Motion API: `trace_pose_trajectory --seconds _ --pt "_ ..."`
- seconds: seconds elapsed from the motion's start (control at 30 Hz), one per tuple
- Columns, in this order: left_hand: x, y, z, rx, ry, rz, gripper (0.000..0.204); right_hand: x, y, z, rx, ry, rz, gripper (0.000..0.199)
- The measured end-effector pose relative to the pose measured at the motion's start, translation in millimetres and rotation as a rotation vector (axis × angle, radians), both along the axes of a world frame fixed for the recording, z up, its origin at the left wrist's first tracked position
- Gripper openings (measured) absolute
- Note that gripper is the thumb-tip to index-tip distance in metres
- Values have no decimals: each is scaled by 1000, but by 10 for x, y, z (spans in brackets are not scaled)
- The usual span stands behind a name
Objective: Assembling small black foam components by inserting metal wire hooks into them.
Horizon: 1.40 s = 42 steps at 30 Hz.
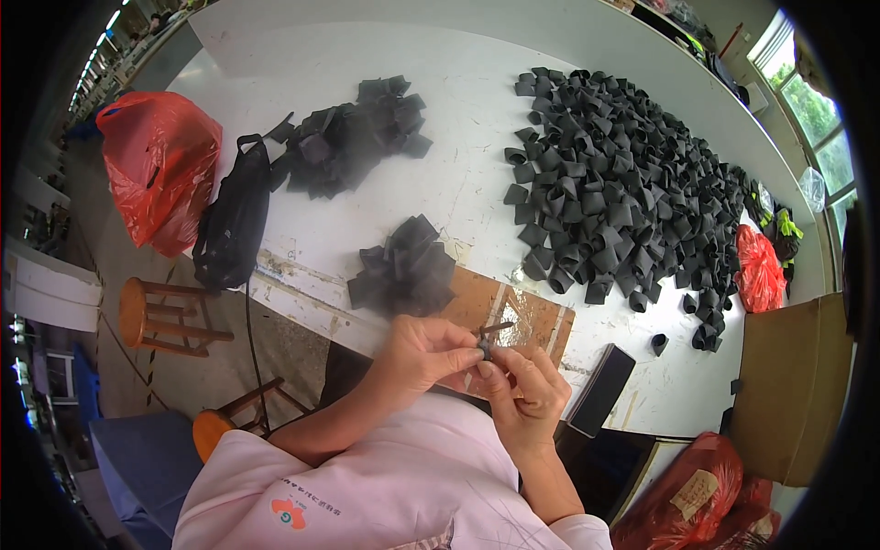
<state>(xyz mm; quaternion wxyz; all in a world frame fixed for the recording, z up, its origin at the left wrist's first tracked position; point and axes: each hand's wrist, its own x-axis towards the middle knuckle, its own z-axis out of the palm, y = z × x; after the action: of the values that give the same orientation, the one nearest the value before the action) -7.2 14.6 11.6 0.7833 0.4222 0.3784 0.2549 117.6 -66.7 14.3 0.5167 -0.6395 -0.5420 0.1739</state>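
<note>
My left hand (423,356) and my right hand (526,389) meet at the table's near edge. Thumbs and fingers of both pinch a small dark piece (485,349), mostly covered by the fingertips; its kind is hard to make out. Just above the fingertips a thin dark rod (498,326) sticks out; whether it touches the piece is unclear. Below it lies a brown board (478,295) with shiny clear tape on it. A cluster of flat black pieces (403,271) lies beyond my left hand.
Many black folded loops (605,174) cover the right of the white table (467,110). Farther left are more flat black pieces (344,137), a black bag (235,220) and a red plastic bag (160,165). A dark flat case (602,390) lies right of my hands; a cardboard box (788,394) stands beyond.
</note>
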Motion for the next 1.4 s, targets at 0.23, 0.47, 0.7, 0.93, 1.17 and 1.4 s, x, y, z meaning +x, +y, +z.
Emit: trace_pose_trajectory --seconds 0.23,0.47,0.7,0.93,1.17,1.4 --pt "9 -35 -51 664 144 -4 4 -8 13 -68 0 -17 14 18" --pt "82 -110 -123 1280 318 142 12 -31 102 -111 111 -455 -59 20" --pt "109 -133 -152 383 111 313 10 -49 204 -245 76 -434 -136 21" --pt "34 -49 11 -19 -103 42 16 116 92 -199 -248 1206 105 4" --pt "182 -171 -108 543 -14 278 6 71 93 -17 -249 1699 287 17" --pt "14 135 285 -718 -1027 -343 15 249 283 477 -158 812 394 23"
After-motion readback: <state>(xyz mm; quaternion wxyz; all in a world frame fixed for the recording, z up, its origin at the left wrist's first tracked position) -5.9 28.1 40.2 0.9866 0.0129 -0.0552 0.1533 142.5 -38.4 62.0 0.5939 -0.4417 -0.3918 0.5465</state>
